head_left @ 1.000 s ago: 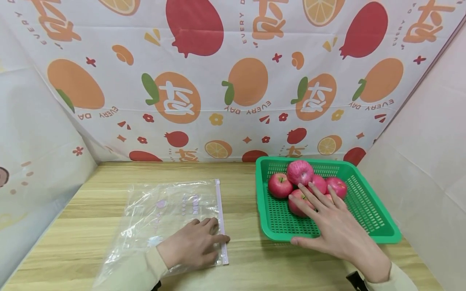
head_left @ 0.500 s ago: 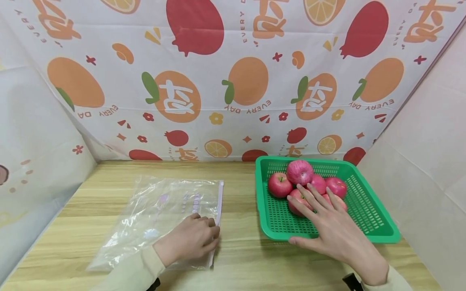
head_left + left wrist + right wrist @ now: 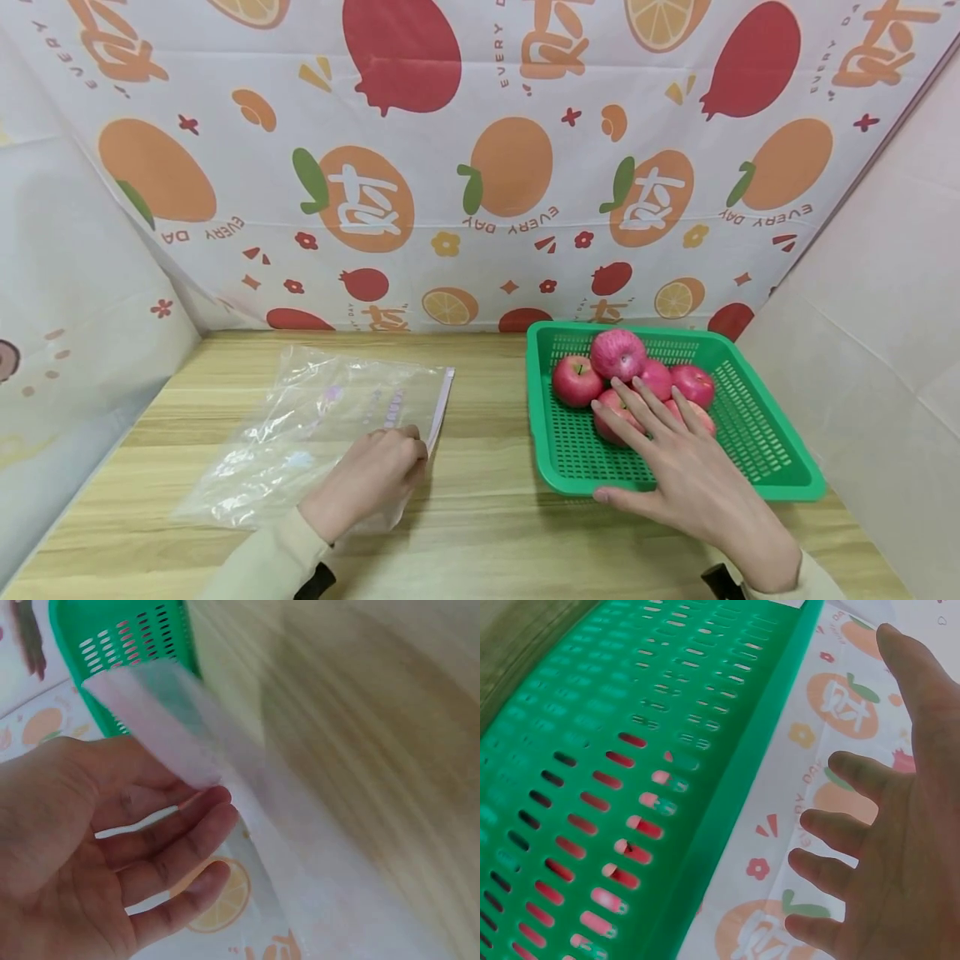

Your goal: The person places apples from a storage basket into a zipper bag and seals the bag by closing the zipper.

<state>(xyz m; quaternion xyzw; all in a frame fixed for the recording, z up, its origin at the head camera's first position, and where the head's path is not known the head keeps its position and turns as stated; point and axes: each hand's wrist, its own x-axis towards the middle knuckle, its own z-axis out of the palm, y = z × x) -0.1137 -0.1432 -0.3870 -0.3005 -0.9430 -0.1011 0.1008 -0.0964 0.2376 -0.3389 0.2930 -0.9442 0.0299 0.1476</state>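
A clear zip-lock bag (image 3: pixel 292 425) with pale purple print lies on the wooden table at the left. My left hand (image 3: pixel 367 479) pinches the lilac zip edge near the bag's front corner, lifting that edge off the table. In the left wrist view the bag's edge (image 3: pixel 154 724) is caught between thumb and fingers; the other fingertips curl loosely. My right hand (image 3: pixel 690 475) is spread with straight fingers over the front of a green plastic basket (image 3: pixel 534 400). Several red apples (image 3: pixel 618 356) sit in it, partly behind the fingers. The right wrist view shows the hand (image 3: pixel 900 847) holding nothing.
A white cloth (image 3: pixel 450 192) printed with fruit hangs behind the table. Pale cloth panels (image 3: pixel 885 292) stand at both sides. The wooden table (image 3: pixel 495 450) shows between the bag and the basket.
My left hand goes from lying flat on the zip edge to pinching it, and draws it slightly left and up. The bag's front corner lifts. The right hand stays almost still.
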